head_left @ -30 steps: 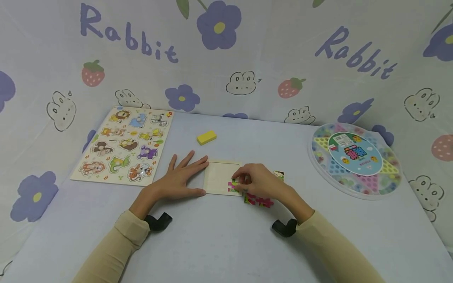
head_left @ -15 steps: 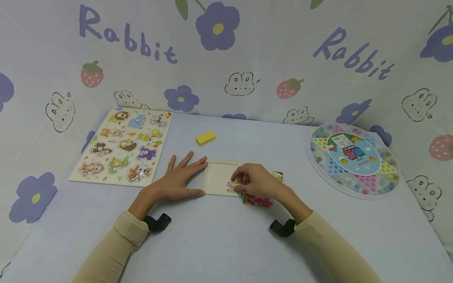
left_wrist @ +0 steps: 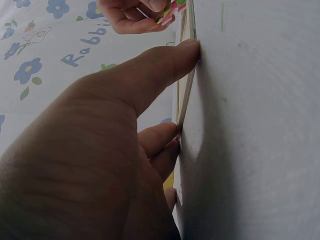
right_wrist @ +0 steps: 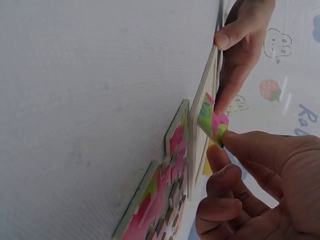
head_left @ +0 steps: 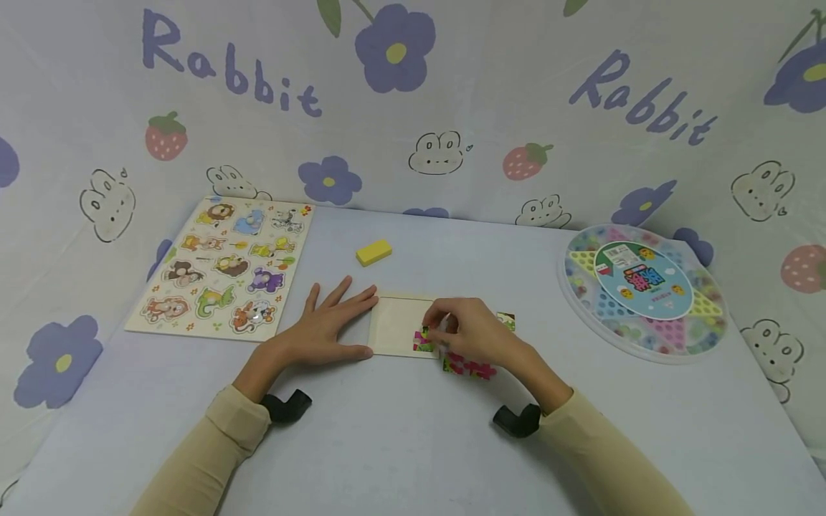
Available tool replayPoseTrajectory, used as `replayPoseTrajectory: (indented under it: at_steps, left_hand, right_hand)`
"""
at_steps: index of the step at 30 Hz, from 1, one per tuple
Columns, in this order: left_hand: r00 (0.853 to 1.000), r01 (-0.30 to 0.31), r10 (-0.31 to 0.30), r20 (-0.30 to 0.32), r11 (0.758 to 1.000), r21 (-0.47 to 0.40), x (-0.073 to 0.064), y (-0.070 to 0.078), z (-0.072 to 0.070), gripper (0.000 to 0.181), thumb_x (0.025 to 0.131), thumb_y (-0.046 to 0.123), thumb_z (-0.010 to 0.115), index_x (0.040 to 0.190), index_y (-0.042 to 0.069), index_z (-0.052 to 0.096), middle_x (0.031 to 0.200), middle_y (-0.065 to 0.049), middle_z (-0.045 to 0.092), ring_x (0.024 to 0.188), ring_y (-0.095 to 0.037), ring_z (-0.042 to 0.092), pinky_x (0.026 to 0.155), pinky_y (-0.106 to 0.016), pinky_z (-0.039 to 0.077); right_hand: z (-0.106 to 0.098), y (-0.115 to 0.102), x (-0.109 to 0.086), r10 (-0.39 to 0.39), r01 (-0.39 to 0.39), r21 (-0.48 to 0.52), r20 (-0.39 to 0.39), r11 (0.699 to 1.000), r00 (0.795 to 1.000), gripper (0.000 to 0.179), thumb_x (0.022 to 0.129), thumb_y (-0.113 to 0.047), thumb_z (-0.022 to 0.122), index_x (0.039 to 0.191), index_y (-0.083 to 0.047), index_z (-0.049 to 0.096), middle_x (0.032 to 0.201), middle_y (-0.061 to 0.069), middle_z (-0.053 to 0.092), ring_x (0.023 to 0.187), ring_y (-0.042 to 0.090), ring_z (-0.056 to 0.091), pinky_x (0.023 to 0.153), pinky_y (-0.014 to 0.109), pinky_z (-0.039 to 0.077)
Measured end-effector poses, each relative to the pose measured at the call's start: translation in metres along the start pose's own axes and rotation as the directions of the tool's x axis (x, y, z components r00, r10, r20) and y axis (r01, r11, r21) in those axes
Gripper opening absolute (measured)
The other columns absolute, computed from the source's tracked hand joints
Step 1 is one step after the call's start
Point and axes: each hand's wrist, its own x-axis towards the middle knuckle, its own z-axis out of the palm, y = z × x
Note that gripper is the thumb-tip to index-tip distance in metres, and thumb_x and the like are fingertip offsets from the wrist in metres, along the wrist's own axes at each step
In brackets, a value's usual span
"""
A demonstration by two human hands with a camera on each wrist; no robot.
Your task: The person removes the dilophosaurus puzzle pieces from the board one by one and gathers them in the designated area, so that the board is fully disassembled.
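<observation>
My right hand (head_left: pixel 476 331) pinches a pink and green jigsaw puzzle piece (right_wrist: pixel 214 122) between thumb and fingertips. The piece is tilted over the near right corner of a shallow wooden puzzle tray (head_left: pixel 395 322), as the right wrist view shows. My left hand (head_left: pixel 328 328) lies with fingers spread at the tray's left side, thumb and a fingertip touching its edge. Pink and green puzzle pieces (head_left: pixel 476 368) lie beside the tray's near right corner, partly under my right hand. Another piece (head_left: pixel 507 320) shows beyond the right hand.
A yellow block (head_left: pixel 374 252) lies behind the tray. An animal puzzle board (head_left: pixel 219 265) is at the left, near the left hand. At the right lies a round star-patterned game board (head_left: pixel 645 290). A rabbit-print cloth (head_left: pixel 445 79) rises behind the table.
The puzzle piece has tipped a little in the right hand's fingers over the tray corner. The left hand and the tray stay in place.
</observation>
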Motion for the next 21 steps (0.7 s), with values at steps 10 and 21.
replayPoseTrajectory:
  at_steps: [10, 21]
  left_hand:
    - [1.0, 0.0, 0.0, 0.002, 1.0, -0.017, -0.001, 0.001, 0.0, 0.092, 0.092, 0.052, 0.076, 0.168, 0.021, 0.034, 0.179, 0.003, 0.022, 0.169, -0.037, -0.002, 0.128, -0.072, -0.016]
    - [1.0, -0.001, 0.001, 0.008, 1.0, -0.009, 0.0, 0.0, 0.0, 0.093, 0.092, 0.052, 0.075, 0.168, 0.022, 0.032, 0.179, 0.004, 0.021, 0.169, -0.035, -0.004, 0.128, -0.07, -0.018]
  right_hand:
    - [0.0, 0.003, -0.003, -0.013, 0.013, 0.003, -0.011, 1.0, 1.0, 0.01, 0.098, -0.013, 0.076, 0.107, -0.014, 0.073, 0.093, -0.002, 0.074, 0.074, 0.01, 0.058, 0.066, 0.021, 0.05]
    - [-0.015, 0.016, -0.023, 0.033, -0.031, 0.052, -0.034, 0.998, 0.999, 0.009, 0.098, -0.016, 0.076, 0.106, -0.019, 0.074, 0.093, -0.006, 0.074, 0.075, 0.013, 0.061, 0.065, 0.024, 0.051]
